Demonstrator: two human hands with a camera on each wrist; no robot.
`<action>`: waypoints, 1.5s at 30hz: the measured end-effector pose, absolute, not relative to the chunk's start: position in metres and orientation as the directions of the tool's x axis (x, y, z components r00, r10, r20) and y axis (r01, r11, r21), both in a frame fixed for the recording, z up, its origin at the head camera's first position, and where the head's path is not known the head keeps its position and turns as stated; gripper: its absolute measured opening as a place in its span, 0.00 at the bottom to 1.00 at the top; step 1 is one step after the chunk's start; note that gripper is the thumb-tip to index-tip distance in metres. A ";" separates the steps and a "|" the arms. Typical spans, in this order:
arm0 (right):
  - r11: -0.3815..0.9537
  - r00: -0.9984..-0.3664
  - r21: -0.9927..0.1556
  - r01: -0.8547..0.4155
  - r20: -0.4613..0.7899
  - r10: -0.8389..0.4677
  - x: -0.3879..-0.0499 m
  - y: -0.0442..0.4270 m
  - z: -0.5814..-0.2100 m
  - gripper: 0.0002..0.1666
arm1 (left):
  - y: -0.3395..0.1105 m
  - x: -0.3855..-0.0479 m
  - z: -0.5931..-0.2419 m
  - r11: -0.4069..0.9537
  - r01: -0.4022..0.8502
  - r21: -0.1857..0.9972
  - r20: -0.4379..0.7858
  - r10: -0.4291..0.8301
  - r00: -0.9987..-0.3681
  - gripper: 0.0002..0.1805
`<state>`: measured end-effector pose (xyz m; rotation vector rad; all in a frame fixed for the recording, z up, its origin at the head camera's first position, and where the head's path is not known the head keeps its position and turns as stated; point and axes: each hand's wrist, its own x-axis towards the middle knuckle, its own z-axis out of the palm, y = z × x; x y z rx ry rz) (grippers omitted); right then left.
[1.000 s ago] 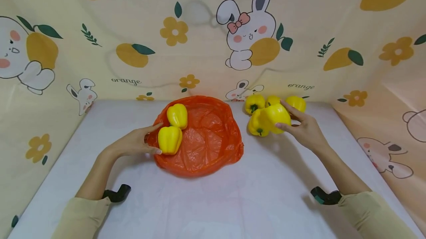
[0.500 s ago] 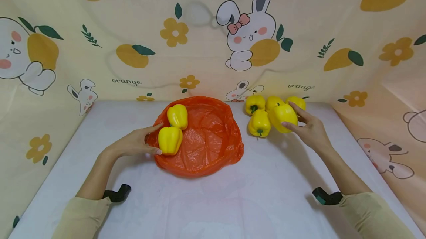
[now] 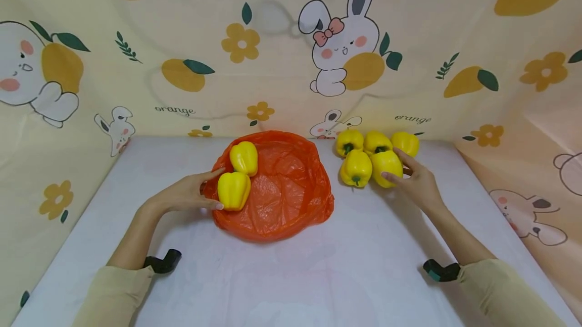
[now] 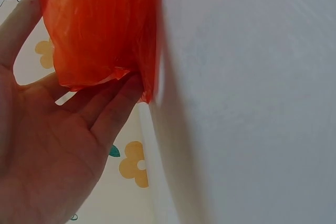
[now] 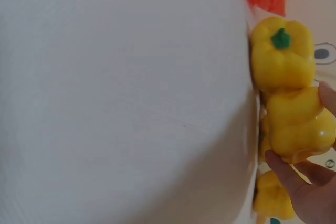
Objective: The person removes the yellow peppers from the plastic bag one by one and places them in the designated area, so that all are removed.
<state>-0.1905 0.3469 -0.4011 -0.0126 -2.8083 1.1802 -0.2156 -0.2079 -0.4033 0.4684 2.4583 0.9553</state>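
In the head view a red plastic bag (image 3: 284,190) sits with its mouth spread wide. Two yellow bell peppers (image 3: 234,191) lie inside along its left wall. My left hand (image 3: 182,195) holds the bag's left side, thumb and fingers spread around it; the left wrist view shows the fingers (image 4: 113,106) against the red plastic. To the right, my right hand (image 3: 420,184) grips a yellow bell pepper (image 3: 386,168) between thumb and fingers, in the front row of a cluster. Another pepper (image 3: 356,168) stands just left of it. The right wrist view shows the gripped pepper (image 5: 296,124) up close.
Behind the gripped pepper, a back row holds a left pepper (image 3: 349,142), a middle pepper (image 3: 377,141) and a right pepper (image 3: 406,143). A white-covered table (image 3: 291,281) lies beneath everything. A printed cloth (image 3: 273,29) hangs behind the table and along its sides.
The right hand has lowered the pepper in its grip from above the cluster to the front row, beside another pepper. My left hand stays at the bag.
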 end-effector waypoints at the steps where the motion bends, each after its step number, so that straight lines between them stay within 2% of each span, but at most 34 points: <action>1: 0.698 -0.995 -0.716 -0.030 0.086 0.045 -0.192 0.347 -0.403 0.50 | -0.208 -0.216 -0.403 0.701 0.142 0.699 -0.294 0.462 -0.837 0.56; 11: 0.710 -0.994 -0.704 -0.013 0.086 0.067 -0.199 0.345 -0.420 0.51 | -0.207 -0.216 -0.403 0.713 0.146 0.686 -0.303 0.463 -0.833 0.56; 21: 0.730 -0.993 -0.683 -0.025 0.101 0.060 -0.195 0.344 -0.421 0.50 | -0.206 -0.218 -0.403 0.728 0.150 0.669 -0.314 0.459 -0.831 0.57; 29: 0.708 -0.976 -0.697 -0.108 0.208 0.056 -0.195 0.343 -0.411 0.49 | -0.206 -0.219 -0.402 0.720 0.158 0.676 -0.304 0.467 -0.830 0.56; 36: 0.748 -0.945 -0.635 -0.196 0.326 0.030 -0.200 0.333 -0.398 0.42 | -0.206 -0.217 -0.401 0.713 0.169 0.680 -0.295 0.478 -0.827 0.56; 45: 0.666 -0.951 -0.698 -0.263 0.302 -0.059 -0.216 0.300 -0.380 0.41 | -0.207 -0.214 -0.400 0.702 0.179 0.689 -0.282 0.488 -0.826 0.55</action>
